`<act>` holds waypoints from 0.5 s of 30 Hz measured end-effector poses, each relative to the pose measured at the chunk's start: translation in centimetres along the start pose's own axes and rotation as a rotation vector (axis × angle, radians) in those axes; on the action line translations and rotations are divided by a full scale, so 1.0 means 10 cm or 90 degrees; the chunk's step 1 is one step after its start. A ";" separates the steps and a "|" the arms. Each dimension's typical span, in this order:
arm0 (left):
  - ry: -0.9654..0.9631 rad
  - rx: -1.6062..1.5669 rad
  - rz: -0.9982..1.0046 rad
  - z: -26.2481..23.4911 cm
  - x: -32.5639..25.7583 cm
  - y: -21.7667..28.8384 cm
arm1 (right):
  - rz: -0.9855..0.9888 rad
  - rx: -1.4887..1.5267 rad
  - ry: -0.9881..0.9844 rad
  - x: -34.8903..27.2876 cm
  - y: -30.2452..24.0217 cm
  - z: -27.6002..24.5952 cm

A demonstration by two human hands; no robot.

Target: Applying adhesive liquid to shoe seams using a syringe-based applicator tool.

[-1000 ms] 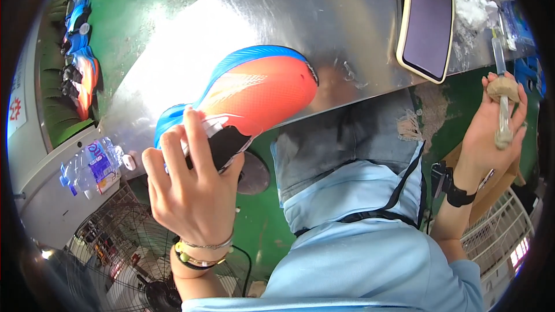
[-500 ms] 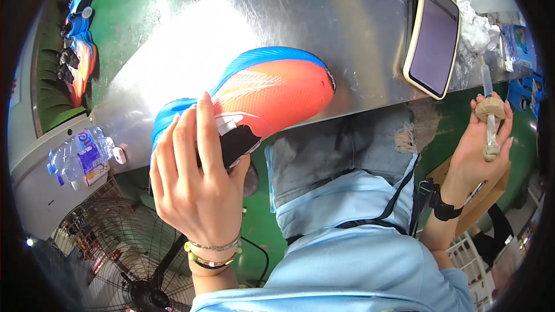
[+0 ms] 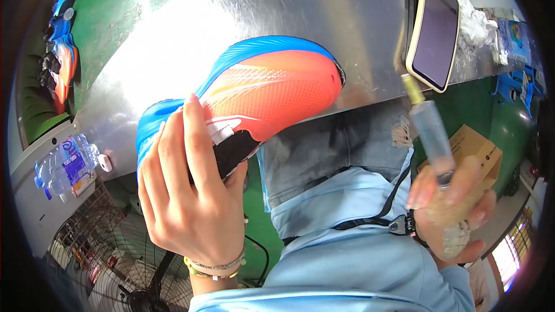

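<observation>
An orange and blue sports shoe (image 3: 277, 92) lies tilted over the near edge of the metal table, its blue sole side facing away from me and its black opening toward me. My left hand (image 3: 193, 196) grips it around the heel and collar, fingers spread along its side and the thumb at the opening. Right of my lap, my right hand (image 3: 451, 208) is closed around a syringe (image 3: 430, 133) with a clear barrel, a yellowish tip and tan wrapping at its rear end. The syringe tip points up toward the phone, apart from the shoe. Motion blurs the right fingers.
A phone (image 3: 435, 31) rests on the shiny metal table (image 3: 324, 17), with crumpled white tissue (image 3: 473, 17) beside it. At left are a plastic bottle (image 3: 66, 167), a fan (image 3: 127, 266) and more shoes (image 3: 62, 52). A cardboard box (image 3: 477, 153) stands low at right.
My right hand has come inward and nearer to me with the syringe, closing its fingers around it. My left hand and the shoe have shifted slightly left in view.
</observation>
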State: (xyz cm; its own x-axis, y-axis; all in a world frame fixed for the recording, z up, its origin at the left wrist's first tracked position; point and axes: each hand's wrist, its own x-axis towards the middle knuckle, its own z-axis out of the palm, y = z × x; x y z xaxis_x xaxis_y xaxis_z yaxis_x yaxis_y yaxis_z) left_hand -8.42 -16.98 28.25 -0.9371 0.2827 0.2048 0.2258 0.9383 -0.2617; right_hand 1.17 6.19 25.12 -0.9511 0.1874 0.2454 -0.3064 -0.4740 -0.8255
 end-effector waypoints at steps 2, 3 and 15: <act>-0.003 -0.004 -0.007 0.00 0.00 0.03 | 0.038 0.033 0.013 0.12 0.09 0.17; 0.000 -0.005 -0.006 0.00 0.01 0.04 | 0.038 0.029 0.015 0.13 0.10 0.15; -0.008 0.011 -0.010 0.00 0.00 0.03 | 0.223 -0.131 -0.002 0.22 0.06 0.29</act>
State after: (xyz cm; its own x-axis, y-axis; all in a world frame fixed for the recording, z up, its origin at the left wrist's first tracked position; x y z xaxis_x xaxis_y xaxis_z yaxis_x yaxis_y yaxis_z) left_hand -8.32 -16.73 28.13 -0.9435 0.2659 0.1977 0.2071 0.9390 -0.2746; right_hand -1.20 3.79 26.66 -0.9968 0.0428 -0.0676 0.0499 -0.3271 -0.9437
